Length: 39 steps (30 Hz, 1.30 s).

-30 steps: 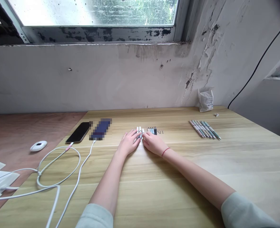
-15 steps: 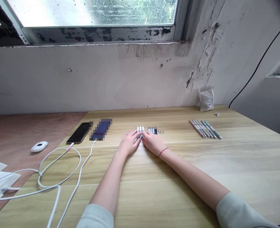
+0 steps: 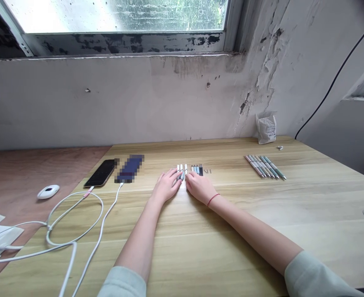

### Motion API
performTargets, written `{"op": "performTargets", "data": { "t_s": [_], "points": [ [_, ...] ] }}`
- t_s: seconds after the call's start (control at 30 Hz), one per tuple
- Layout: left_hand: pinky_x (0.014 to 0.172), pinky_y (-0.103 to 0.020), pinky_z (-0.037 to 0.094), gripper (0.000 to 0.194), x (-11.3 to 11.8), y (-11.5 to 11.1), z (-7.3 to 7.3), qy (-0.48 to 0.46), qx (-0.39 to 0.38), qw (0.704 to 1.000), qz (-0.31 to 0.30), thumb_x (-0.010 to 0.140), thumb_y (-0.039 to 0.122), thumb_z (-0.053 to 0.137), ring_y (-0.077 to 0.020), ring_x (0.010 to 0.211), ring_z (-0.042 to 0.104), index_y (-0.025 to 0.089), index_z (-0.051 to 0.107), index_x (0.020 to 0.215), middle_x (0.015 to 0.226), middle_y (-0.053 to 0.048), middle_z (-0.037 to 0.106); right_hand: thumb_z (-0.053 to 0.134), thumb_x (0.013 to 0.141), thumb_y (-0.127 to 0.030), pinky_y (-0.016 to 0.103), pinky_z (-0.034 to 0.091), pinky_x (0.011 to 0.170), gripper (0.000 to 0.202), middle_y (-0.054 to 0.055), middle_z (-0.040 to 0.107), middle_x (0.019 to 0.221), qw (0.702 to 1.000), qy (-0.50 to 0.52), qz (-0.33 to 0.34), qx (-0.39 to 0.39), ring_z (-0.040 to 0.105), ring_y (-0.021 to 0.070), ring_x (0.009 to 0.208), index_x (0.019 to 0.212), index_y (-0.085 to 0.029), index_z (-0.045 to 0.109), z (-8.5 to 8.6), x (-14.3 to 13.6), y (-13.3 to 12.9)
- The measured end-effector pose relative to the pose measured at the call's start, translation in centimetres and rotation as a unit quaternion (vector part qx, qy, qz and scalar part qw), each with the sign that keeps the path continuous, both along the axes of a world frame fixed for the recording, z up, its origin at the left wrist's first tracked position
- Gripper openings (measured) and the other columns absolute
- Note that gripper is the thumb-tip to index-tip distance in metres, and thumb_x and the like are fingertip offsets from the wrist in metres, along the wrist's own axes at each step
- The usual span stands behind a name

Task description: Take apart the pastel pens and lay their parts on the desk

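Several short white pen parts [image 3: 181,168] stand in a row at the middle of the wooden table. My left hand [image 3: 167,184] lies palm down, fingers spread, with its fingertips on the left ones. My right hand [image 3: 199,187] is closed at the lower end of the rightmost white part [image 3: 186,167], a small gap away from the others. Just beyond my right hand are blue and black pen parts [image 3: 197,169], partly hidden by it. Small springs or similar bits [image 3: 207,171] lie right of these.
Several assembled pens [image 3: 264,167] lie side by side at the right. To the left are a black phone [image 3: 100,173], a blurred dark device [image 3: 130,168] and looping white cables [image 3: 99,239]. A crumpled white packet [image 3: 266,129] stands by the wall.
My right hand and the rightmost white part have shifted slightly right, opening a gap from the other white parts. The whole view has moved a little.
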<state>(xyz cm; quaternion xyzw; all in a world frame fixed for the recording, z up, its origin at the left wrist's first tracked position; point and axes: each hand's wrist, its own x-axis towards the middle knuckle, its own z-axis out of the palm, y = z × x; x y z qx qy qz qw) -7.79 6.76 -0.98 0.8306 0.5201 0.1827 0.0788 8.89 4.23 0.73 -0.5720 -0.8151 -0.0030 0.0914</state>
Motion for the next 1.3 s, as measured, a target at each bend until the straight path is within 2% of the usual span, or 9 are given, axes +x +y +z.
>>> {"op": "performTargets", "data": {
  "t_s": [0.53, 1.3],
  "points": [
    [0.108, -0.049, 0.027, 0.040, 0.04, -0.15, 0.19, -0.012, 0.011, 1.000, -0.004, 0.090, 0.036, 0.038, -0.0241, 0.132, 0.033, 0.029, 0.050, 0.128, 0.140, -0.002, 0.042, 0.030, 0.094, -0.026, 0.026, 0.041, 0.064, 0.024, 0.011, 0.061, 0.106, 0.999, 0.016, -0.007, -0.029, 0.063, 0.0192, 0.083, 0.104, -0.018, 0.050, 0.15, 0.01, -0.01],
    [0.108, -0.048, 0.027, 0.039, 0.10, -0.04, 0.12, -0.023, 0.009, 1.000, 0.004, 0.091, 0.038, 0.038, -0.0237, 0.132, 0.035, 0.030, 0.050, 0.127, 0.139, 0.000, 0.044, 0.030, 0.093, -0.025, 0.026, 0.038, 0.061, 0.023, 0.008, 0.062, 0.102, 0.999, 0.035, 0.009, -0.019, 0.062, 0.0184, 0.078, 0.100, -0.018, 0.052, 0.04, 0.33, -0.31]
  ]
}}
